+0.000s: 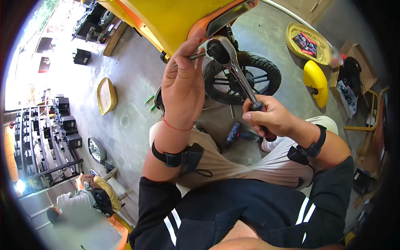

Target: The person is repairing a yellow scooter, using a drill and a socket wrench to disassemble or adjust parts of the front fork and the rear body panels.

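My right hand [268, 116] grips the dark handle of a chrome ratchet wrench [235, 68], whose head sits up at the underside of a yellow scooter body [175, 18]. My left hand [183, 85] is raised beside the ratchet head, its fingers pinching a thin metal rod or extension [196, 55] that runs into the socket. Below the wrench stands the scooter's black wheel [266, 71]. Both wrists carry black straps. I crouch with my knees under my hands.
A blue and black power drill [237, 133] lies on the concrete floor between my knees. Yellow body panels [315, 81] and a cardboard box lie at the right, another panel [106, 96] at the left. Racks of batteries [46, 133] stand far left. Another person [83, 202] crouches at the lower left.
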A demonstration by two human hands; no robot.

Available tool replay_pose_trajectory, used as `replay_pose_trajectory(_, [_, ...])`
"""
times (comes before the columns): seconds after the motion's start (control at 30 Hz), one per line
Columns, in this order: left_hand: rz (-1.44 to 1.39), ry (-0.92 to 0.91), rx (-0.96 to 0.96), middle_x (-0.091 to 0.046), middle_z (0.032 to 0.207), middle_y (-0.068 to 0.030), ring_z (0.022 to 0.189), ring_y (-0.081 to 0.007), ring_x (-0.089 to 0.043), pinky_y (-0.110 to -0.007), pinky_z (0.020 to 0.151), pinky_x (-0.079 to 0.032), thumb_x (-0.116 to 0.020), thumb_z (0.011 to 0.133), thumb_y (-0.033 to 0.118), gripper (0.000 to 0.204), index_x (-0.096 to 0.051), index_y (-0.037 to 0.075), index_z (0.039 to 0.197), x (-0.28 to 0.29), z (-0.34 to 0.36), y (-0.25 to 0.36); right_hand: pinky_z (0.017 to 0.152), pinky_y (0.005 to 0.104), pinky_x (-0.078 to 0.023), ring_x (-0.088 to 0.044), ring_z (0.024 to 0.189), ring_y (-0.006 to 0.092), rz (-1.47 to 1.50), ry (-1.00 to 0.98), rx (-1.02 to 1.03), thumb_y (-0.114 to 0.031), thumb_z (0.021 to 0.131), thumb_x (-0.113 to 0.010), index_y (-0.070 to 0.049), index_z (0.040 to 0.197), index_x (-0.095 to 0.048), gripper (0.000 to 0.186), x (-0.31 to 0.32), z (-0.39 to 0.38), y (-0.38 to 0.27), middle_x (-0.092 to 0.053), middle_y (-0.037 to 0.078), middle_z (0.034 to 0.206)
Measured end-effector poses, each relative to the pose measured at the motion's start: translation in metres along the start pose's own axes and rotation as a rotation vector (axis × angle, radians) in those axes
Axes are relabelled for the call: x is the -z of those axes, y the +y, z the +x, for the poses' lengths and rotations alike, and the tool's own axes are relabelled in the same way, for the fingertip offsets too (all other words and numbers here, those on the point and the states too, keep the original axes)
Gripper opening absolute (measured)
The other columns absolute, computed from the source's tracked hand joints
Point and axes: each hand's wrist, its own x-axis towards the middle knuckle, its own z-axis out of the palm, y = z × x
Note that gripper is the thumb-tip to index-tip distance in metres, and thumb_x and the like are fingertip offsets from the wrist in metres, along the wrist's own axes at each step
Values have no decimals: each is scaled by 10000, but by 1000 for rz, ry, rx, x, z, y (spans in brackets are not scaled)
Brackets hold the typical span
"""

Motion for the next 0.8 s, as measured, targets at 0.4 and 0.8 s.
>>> replay_pose_trajectory(0.4, [440, 7, -102, -514, 1464, -204, 1325, -262, -503, -407, 1072, -419, -501, 1068, 236, 372, -597, -21, 1319, 9, 1, 3, 476, 248, -419, -534, 500, 77, -36, 11, 41, -210, 943, -698, -41, 1012, -560, 228, -13, 6, -4, -546, -6, 640])
replay_pose_trajectory(0.8, [354, 595, -354, -687, 1172, -58, 1030, -192, -661, -329, 857, -514, -521, 1061, 249, 248, -617, 72, 1206, 57, 15, 31, 474, 251, -399, -475, 544, 66, -633, -66, -251, -193, 922, -667, -53, 1166, -544, 306, 26, 30, 3, -481, -22, 702])
